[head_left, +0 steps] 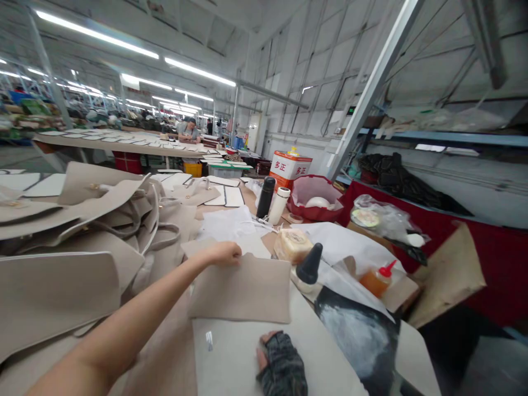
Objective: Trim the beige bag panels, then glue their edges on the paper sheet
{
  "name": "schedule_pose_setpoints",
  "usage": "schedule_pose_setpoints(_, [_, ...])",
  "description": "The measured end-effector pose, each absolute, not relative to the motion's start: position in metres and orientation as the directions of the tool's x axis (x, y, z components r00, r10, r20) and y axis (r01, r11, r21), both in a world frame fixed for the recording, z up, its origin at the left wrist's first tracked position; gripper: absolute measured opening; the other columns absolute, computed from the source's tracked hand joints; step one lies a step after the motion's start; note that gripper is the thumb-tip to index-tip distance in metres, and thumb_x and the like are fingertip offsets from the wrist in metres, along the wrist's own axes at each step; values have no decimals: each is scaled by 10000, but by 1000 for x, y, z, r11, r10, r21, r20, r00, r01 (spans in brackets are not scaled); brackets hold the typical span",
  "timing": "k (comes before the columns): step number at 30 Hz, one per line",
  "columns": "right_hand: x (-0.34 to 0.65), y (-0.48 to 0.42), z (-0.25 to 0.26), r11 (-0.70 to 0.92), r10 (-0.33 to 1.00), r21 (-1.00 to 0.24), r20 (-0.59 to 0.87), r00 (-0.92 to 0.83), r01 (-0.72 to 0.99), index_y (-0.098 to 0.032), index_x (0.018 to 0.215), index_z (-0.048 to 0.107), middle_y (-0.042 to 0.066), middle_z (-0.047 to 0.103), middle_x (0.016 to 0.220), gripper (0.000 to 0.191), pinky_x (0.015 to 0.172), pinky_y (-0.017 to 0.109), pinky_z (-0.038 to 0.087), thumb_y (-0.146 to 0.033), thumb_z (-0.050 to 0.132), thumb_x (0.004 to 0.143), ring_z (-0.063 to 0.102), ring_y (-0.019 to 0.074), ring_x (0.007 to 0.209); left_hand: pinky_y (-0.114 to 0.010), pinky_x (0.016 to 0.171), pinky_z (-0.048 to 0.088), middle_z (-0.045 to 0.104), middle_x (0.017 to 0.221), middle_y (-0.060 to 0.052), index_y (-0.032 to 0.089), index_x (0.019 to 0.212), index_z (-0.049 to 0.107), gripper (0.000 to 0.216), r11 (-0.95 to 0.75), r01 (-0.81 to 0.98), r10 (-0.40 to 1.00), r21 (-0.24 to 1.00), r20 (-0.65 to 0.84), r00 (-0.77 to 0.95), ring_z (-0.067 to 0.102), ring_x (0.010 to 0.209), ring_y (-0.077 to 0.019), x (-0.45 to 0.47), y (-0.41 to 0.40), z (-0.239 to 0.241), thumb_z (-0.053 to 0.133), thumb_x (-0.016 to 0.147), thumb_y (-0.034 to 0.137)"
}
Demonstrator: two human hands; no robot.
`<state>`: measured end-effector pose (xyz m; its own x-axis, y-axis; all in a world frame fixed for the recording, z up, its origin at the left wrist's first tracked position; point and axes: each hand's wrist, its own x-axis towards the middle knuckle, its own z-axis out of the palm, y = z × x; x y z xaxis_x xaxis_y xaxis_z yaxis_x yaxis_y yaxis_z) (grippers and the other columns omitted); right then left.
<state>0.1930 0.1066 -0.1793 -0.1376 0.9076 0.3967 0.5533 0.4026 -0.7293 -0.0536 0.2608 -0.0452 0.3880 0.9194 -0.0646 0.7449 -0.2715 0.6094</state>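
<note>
My panel (247, 289): plain beige. Wrap (286, 371) on my right hand (274, 355): mottled charcoal. Board (231, 352): pale grey. Black flask (265, 197); white-bodied flask (279, 207). Squeeze bottle (376, 282): amber, red cap (388, 269). Basin (300, 211): deep red.

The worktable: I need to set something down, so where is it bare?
The pale sheet has bare patches beside the right hand: one on its right, bordered by the black smeared sheet; one on its left, below the beige panel, with a shiny mark. Crowded: left, with piled beige pieces, and around the black bottle.
</note>
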Motion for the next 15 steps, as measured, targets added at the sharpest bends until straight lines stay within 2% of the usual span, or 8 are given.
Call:
schedule_pose_setpoints(2, [194, 109, -176, 352, 931, -808, 352, -93, 472, -225, 816, 686, 102, 655, 845, 273, 821, 391, 477, -475, 593, 757, 605, 278, 889, -212, 546, 326, 526, 502, 31, 152, 519, 560, 196, -255, 722, 941, 643, -7, 339, 473, 559, -129, -50, 235, -32, 630, 601, 316])
schedule_pose_setpoints(4, [196, 111, -173, 306, 950, -876, 307, -57, 372, -199, 803, 679, 100, 659, 812, 344, 811, 375, 482, -515, 550, 763, 618, 255, 830, -209, 550, 333, 541, 545, 29, 153, 575, 571, 239, -234, 683, 959, 692, 47, 280, 485, 582, -133, -48, 206, -18, 588, 653, 378])
schedule_pose_setpoints(7, [202, 103, -160, 242, 969, -946, 247, -1, 214, -147, 925, 638, 123, 667, 855, 483, 723, 359, 515, -556, 400, 832, 632, 225, 768, -219, 559, 380, 598, 643, 5, 147, 714, 591, 345, -195, 616, 978, 764, 102, 184, 532, 621, -154, -40, 156, -7, 505, 723, 480])
schedule_pose_setpoints(9, [208, 88, -145, 216, 975, -973, 219, 28, 79, -134, 1026, 594, 130, 665, 918, 522, 658, 339, 531, -554, 332, 862, 638, 211, 757, -236, 576, 424, 638, 709, -17, 143, 799, 595, 385, -132, 510, 991, 850, 96, 96, 568, 646, -171, -26, 119, -13, 490, 740, 510])
schedule_pose_setpoints(11, [218, 65, -127, 205, 977, -975, 200, 67, -83, -149, 1081, 570, 117, 654, 990, 493, 646, 323, 534, -537, 355, 866, 635, 204, 788, -251, 607, 463, 673, 750, -27, 150, 854, 609, 374, 48, 185, 998, 982, -42, -36, 603, 677, -186, -6, 85, -29, 611, 678, 480])
schedule_pose_setpoints(13, [230, 38, -109, 231, 967, -961, 209, 145, -155, -167, 1064, 591, 95, 649, 1024, 430, 704, 318, 523, -505, 435, 850, 621, 205, 849, -255, 627, 486, 691, 748, -27, 161, 872, 618, 364, 186, -75, 979, 980, -192, -76, 623, 686, -187, 18, 55, -49, 697, 623, 415])
schedule_pose_setpoints(15, [243, 13, -95, 273, 943, -959, 249, 222, -81, -168, 999, 634, 79, 665, 990, 373, 778, 319, 498, -468, 485, 835, 607, 207, 886, -256, 608, 500, 698, 717, -19, 176, 883, 621, 364, 272, -220, 951, 937, -296, -84, 632, 656, -185, 41, 31, -68, 730, 597, 373])
